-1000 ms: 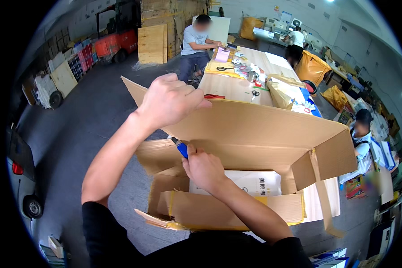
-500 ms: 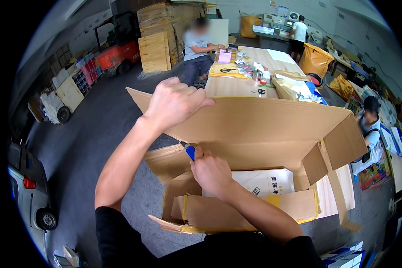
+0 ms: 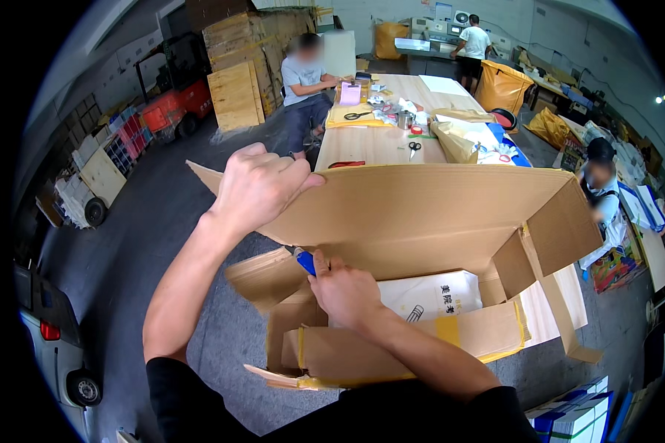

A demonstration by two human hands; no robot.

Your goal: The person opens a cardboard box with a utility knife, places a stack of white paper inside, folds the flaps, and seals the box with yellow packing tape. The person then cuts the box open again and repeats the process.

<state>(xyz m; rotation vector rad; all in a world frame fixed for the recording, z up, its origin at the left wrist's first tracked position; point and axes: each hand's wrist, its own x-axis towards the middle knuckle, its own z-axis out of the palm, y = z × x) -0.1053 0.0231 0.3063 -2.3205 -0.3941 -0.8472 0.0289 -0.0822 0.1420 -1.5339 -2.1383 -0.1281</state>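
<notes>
Surrounding the box — table, floor

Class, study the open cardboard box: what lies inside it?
Inside the cardboard box lies a white package with dark printing. The right hand covers part of it, the near panel hides its near edge, and anything beneath cannot be seen.
</notes>
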